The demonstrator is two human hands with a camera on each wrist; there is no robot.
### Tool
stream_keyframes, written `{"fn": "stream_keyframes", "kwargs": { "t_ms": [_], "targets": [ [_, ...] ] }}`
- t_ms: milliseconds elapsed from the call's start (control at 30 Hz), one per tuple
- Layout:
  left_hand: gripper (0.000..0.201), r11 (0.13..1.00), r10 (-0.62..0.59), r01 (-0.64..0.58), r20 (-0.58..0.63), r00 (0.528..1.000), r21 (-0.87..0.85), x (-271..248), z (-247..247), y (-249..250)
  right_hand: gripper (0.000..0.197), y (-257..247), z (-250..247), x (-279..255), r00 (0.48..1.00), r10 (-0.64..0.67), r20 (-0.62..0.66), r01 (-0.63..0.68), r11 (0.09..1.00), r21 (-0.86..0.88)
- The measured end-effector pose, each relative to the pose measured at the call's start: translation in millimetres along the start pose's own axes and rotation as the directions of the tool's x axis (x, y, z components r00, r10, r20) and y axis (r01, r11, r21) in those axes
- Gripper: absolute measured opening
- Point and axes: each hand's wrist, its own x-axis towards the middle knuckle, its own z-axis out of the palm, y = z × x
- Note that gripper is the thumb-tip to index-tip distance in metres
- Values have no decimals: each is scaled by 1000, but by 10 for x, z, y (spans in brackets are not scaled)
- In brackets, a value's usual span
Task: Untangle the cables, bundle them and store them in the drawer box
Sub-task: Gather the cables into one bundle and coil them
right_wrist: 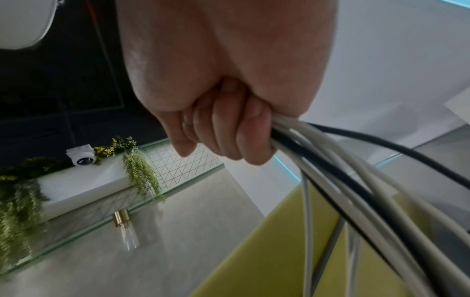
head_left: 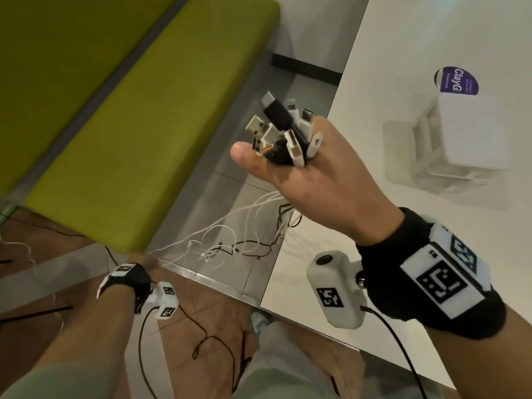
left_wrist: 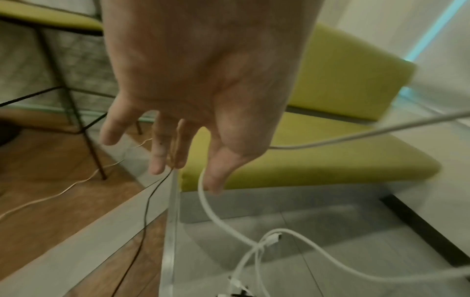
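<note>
The right hand (head_left: 305, 174) is holding the cables (head_left: 247, 234) raised, fingers (right_wrist: 229, 136) curled tight around them just below the plugs (head_left: 285, 133), letting tangles hang free. The left hand (left_wrist: 201, 84), fingers loosely spread, is combing strands below. The drawer box (head_left: 449, 139) is sitting on the table beyond the right fingers.

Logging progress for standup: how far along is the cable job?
Done: plug ends gathered in the right hand. In hand: the left hand runs fingers along the cables trailing to the floor. Left: bundling them and storing them in the drawer box on the table.
</note>
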Motion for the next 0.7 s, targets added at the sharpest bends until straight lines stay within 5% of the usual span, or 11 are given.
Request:
{"fn": "stream_keyframes", "kwargs": {
  "t_ms": [33,133,200,233,267,333,400,433,467,600,700],
  "targets": [
    [60,990,3,-7,33,999,141,-64,-51,44,53,4,12,5,1000,-17,-9,17,1000,5],
    [19,984,123,-113,-71,990,137,-747,-341,583,59,64,67,-1,998,-55,-42,57,997,53],
    [20,940,300,-326,-214,930,-98,-1300,-544,1141,62,135,93,-25,996,-39,-78,47,994,103],
    [19,813,448,-496,-215,868,-305,-1536,-626,1378,62,169,103,-44,996,-23,-91,35,992,123],
    [24,628,621,-627,-189,761,-460,-1808,-714,1564,62,207,109,-66,995,-12,-101,26,989,146],
    [59,310,874,-731,-120,470,-608,-2461,-860,1853,61,256,114,-118,993,5,-121,18,981,193],
    [83,138,979,-786,-35,199,-603,-3010,-942,2111,55,299,83,-169,986,31,-162,8,973,230],
    [82,95,993,-837,-13,121,-538,-3264,-928,2231,52,319,56,-196,980,56,-189,-5,966,260],
    [74,58,997,-893,-24,77,-447,-3466,-864,2347,50,340,23,-224,972,80,-219,-13,957,288],
    [8,-1,983,-941,-171,60,-340,-3851,-366,2652,48,407,-137,-365,934,180,-309,-66,936,346],
    [19,-29,961,-964,-274,46,-265,-3875,-96,2785,50,550,-325,-477,916,258,-308,-109,897,427]
  ]
}}
